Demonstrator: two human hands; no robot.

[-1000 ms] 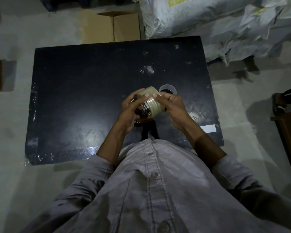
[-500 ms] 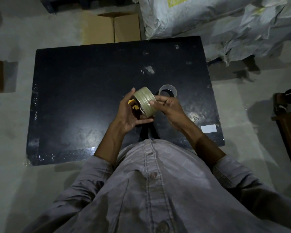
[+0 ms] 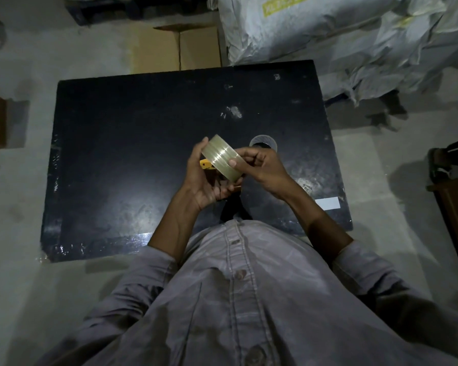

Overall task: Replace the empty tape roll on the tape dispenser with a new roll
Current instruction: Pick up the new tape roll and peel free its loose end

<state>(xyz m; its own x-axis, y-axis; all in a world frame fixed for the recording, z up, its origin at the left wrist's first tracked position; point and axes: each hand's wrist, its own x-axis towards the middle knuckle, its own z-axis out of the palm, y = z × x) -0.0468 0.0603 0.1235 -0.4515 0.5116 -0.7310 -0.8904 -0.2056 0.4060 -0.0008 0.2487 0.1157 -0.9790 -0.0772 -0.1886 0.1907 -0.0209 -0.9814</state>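
The new tape roll [image 3: 220, 157] is up off the table, tilted, with its clear band facing you, held between both your hands above the middle of the black table [image 3: 143, 143]. Your left hand [image 3: 205, 183] cups it from the left, thumb lying up along its far-left edge, palm open under it. Your right hand [image 3: 259, 167] closes on it from the right, thumb pressed flat on the band near its right edge. A yellow part of the tape dispenser [image 3: 206, 164] shows just left of the roll, behind your left thumb; the rest is hidden by your hands. The empty roll [image 3: 263, 142] lies flat on the table just beyond your right hand. A white label [image 3: 327, 203] sits near the table's right edge. A cardboard box [image 3: 175, 48] and grey sacks [image 3: 341, 35] lie on the floor beyond the far edge.
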